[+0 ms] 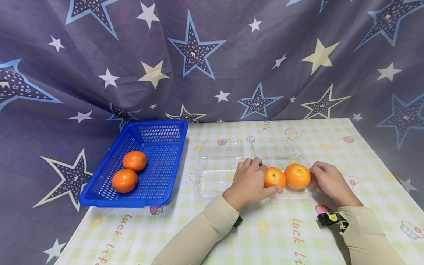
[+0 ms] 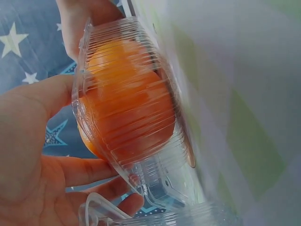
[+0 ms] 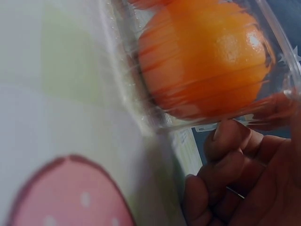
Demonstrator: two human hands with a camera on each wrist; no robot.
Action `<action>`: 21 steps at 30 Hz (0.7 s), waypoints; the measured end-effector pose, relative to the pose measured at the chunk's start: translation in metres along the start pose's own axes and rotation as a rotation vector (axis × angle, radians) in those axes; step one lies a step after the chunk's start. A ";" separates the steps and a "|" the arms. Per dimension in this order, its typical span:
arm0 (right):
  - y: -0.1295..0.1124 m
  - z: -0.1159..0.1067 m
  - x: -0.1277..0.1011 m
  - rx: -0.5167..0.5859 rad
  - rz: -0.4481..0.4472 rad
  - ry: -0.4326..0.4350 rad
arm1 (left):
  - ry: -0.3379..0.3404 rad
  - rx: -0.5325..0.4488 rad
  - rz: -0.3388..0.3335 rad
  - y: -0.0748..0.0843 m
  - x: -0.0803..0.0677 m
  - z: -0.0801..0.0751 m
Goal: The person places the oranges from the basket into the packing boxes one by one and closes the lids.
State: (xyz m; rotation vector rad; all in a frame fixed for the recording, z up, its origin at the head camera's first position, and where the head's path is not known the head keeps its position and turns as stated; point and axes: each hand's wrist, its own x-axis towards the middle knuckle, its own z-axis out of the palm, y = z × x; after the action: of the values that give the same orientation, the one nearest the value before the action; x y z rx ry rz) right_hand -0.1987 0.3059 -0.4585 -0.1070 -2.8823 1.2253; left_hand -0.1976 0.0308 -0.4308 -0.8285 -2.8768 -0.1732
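On the counter [image 1: 232,228], a clear plastic clamshell box [image 1: 228,165] lies open, and two oranges already sit side by side in its near right compartments. The left hand [image 1: 248,182] curls its fingers round the left orange [image 1: 274,177] through the ribbed plastic, while the right hand [image 1: 328,180] pinches the box rim beside the right orange [image 1: 297,176]. Two more oranges [image 1: 129,171] lie in the blue basket [image 1: 155,132] at the far left, well apart. By my judgement the packing stands about half done, and the lid remains unclosed.
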 end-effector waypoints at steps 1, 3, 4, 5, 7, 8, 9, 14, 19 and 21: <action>0.000 0.000 0.000 -0.002 0.001 0.000 | 0.003 -0.003 -0.001 0.000 0.000 0.000; 0.000 0.000 0.000 -0.006 0.002 0.004 | 0.007 -0.011 -0.005 0.000 0.000 0.001; 0.000 0.000 0.000 -0.006 0.004 0.005 | 0.008 -0.015 -0.005 0.000 0.000 0.000; 0.000 0.000 0.000 -0.005 0.006 0.004 | 0.010 -0.021 -0.004 0.000 0.000 0.000; 0.000 0.000 0.000 -0.001 0.013 0.002 | 0.014 -0.032 0.000 -0.001 0.000 0.000; 0.000 0.001 0.000 0.001 0.015 0.002 | 0.016 -0.037 0.003 -0.001 0.000 0.000; 0.000 0.001 0.000 0.002 0.020 0.000 | 0.018 -0.043 0.006 -0.002 0.000 0.000; 0.001 0.001 0.001 -0.008 0.037 0.024 | 0.012 -0.182 -0.013 -0.005 0.002 -0.002; 0.002 0.003 0.003 0.076 0.075 0.045 | -0.019 -0.622 -0.126 -0.005 0.007 -0.007; 0.003 0.003 0.004 0.163 0.089 0.022 | -0.029 -0.770 -0.190 -0.005 0.008 -0.009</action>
State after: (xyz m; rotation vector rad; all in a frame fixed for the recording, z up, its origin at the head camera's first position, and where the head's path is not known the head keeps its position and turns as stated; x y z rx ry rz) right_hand -0.2025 0.3062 -0.4624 -0.2480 -2.7731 1.4573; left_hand -0.2059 0.0294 -0.4206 -0.6300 -2.8922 -1.3514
